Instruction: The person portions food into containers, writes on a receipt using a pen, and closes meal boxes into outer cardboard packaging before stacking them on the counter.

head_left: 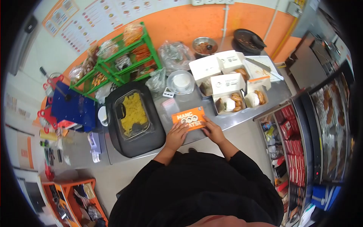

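An orange takeaway box (189, 118) with white lettering lies closed at the front edge of the steel counter, straight ahead of me. My left hand (177, 135) has its fingers over the box's lower left side, partly on the lid. At the lower right corner, my right hand (213, 132) grips the edge; the undersides of both hands are hidden. Just right of it, open takeaway boxes (229, 84) hold white rice and brown fried food. To the left, a black food warmer (113, 108) holds a pan of yellow rice (133, 112).
Green racks (126, 53) with bagged ingredients stand at the back left. Behind the boxes are a metal bowl (205, 46), a black pan (248, 41) and a knife (258, 64) on a white board. Plastic tubs (180, 81) sit mid-counter. Shelving (289, 151) borders the right side.
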The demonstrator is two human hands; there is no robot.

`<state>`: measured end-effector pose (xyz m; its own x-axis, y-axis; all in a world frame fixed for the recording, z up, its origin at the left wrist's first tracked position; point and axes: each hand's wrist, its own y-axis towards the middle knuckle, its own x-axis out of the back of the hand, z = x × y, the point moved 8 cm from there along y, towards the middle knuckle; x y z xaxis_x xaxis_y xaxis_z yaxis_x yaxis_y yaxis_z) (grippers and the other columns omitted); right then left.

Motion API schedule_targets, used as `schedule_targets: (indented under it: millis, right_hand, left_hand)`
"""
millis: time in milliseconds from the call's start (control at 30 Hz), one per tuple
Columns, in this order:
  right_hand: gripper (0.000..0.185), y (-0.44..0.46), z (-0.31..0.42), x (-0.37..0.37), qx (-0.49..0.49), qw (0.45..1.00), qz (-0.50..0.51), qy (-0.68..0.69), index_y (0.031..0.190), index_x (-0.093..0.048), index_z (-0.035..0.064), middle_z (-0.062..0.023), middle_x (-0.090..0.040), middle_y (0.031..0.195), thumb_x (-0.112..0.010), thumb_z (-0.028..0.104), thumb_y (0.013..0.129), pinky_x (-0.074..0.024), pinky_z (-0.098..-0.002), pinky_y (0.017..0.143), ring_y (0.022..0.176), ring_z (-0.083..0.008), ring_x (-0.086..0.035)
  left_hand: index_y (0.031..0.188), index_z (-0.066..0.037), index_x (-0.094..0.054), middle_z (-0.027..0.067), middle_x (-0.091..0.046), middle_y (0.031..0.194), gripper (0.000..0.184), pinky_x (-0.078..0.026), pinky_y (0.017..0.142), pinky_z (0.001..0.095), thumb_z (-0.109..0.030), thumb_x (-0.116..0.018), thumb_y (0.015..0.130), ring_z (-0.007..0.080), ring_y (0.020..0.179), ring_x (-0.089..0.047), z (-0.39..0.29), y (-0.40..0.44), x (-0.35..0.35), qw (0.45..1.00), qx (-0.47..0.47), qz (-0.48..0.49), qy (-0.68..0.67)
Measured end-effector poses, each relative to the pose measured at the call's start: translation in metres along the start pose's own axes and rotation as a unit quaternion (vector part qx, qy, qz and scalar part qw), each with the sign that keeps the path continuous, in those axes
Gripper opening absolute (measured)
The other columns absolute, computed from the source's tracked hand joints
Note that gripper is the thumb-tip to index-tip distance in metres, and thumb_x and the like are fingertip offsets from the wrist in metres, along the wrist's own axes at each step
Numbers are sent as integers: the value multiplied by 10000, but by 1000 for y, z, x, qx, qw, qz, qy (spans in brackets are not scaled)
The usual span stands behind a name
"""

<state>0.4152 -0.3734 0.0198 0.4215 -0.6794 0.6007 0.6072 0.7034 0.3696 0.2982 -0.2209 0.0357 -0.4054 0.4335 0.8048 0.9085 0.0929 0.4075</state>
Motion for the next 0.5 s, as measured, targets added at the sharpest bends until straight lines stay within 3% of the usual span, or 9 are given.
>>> schedule_targets:
  millis: [67, 167, 233, 300, 333, 367, 400, 467, 500]
  right_hand:
    - [407, 5, 6, -8, -42, 996, 74, 42, 1234, -576, 94, -141, -455, 1449, -640, 20, 839, -485, -369, 970, 1223, -341, -536]
    - [378, 6, 15, -2, -40, 995, 79, 47, 1207, -594, 90, -135, -469, 1440, -637, 27, 837, -486, -374, 962, 1206, -346, -545]
    - [336, -11, 14, 13, -51, 998, 20, 27, 1191, -600, 67, -141, -526, 1377, -625, 24, 859, -510, -355, 921, 1150, -325, -587]
    - [322, -43, -23, 27, -160, 985, -57, 41, 1204, -575, 52, -145, -578, 1282, -619, 74, 886, -525, -371, 905, 1065, -317, -626]
    - [322, -50, -29, 39, -161, 985, -62, 31, 1204, -575, 52, -145, -578, 1282, -619, 74, 886, -525, -371, 905, 1065, -317, -626]
    - [314, -62, -43, 60, -202, 969, -135, 45, 1208, -569, 40, -155, -593, 1232, -610, 67, 898, -530, -365, 894, 1048, -302, -634]
    - [307, -74, -57, 80, -241, 946, -206, 61, 1212, -563, 28, -166, -608, 1182, -601, 60, 909, -536, -360, 882, 1031, -287, -642]
    - [325, -86, -93, 111, -283, 919, -268, 56, 1245, -544, 5, -172, -605, 1189, -579, 44, 924, -534, -353, 882, 1056, -269, -634]
    - [307, -92, -109, 123, -318, 903, -275, 93, 1257, -538, 6, -137, -610, 1176, -532, 51, 953, -442, -319, 980, 1146, -226, -573]
  left_hand:
    - [1116, -95, -676, 93, -649, 1221, 285, -396, 1065, 447, -141, -675, 834, 324, 1212, -559, 4, -5, 4, 1000, 10, 0, 2]
    - [1112, -92, -681, 111, -655, 1207, 280, -397, 1062, 451, -112, -667, 834, 335, 1212, -557, 12, -7, 11, 1000, 11, 8, 11]
    - [1116, -88, -683, 128, -657, 1200, 294, -397, 1061, 453, -89, -668, 822, 342, 1203, -562, 18, -6, 17, 1000, 27, -9, 11]
    - [1115, -78, -685, 148, -646, 1217, 309, -385, 1068, 457, -78, -674, 807, 358, 1213, -549, 19, -2, 15, 1000, 24, 2, -10]
    - [1102, -69, -689, 157, -641, 1220, 301, -381, 1070, 458, -75, -676, 802, 371, 1217, -542, 19, 0, 16, 999, 40, 6, -14]
    - [1089, -60, -692, 166, -636, 1223, 293, -378, 1073, 459, -73, -677, 797, 385, 1220, -534, 20, 0, 16, 998, 59, 11, -15]
    - [1161, -47, -647, 202, -530, 1353, 361, -319, 1106, 492, -70, -668, 801, 435, 1284, -448, 27, -4, 6, 996, 71, 46, -36]
    - [1215, -49, -603, 212, -453, 1412, 417, -285, 1116, 516, -82, -668, 804, 454, 1315, -390, 11, 9, 12, 995, 77, 53, -27]
    - [1269, -51, -559, 222, -376, 1470, 477, -251, 1127, 540, -95, -668, 806, 474, 1347, -333, 6, 10, 13, 994, 88, 65, -15]
